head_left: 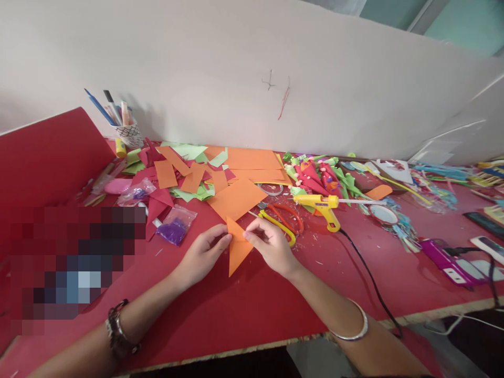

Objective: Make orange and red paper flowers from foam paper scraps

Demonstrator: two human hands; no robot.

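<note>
Between my two hands is a small folded triangle of orange paper (pixel 238 248), one point facing me. My left hand (pixel 205 249) pinches its left edge with thumb and fingers. Thumb and index finger of my right hand (pixel 272 245) grip its right edge. Just behind the triangle lies a larger orange sheet (pixel 238 198), flat on the red table (pixel 220 320). Yellow-and-red-handled scissors (pixel 280 226) rest behind my right hand. To the left of them, beyond my left hand, is a bag of purple material (pixel 175 226).
A yellow glue gun (pixel 321 207) with a black cord lies right of centre. Behind it sit red and green paper figures (pixel 315 176). Paper scraps (pixel 166 174) and a pen cup (pixel 129 134) are at the back left. A purple box (pixel 449 262) is at the right.
</note>
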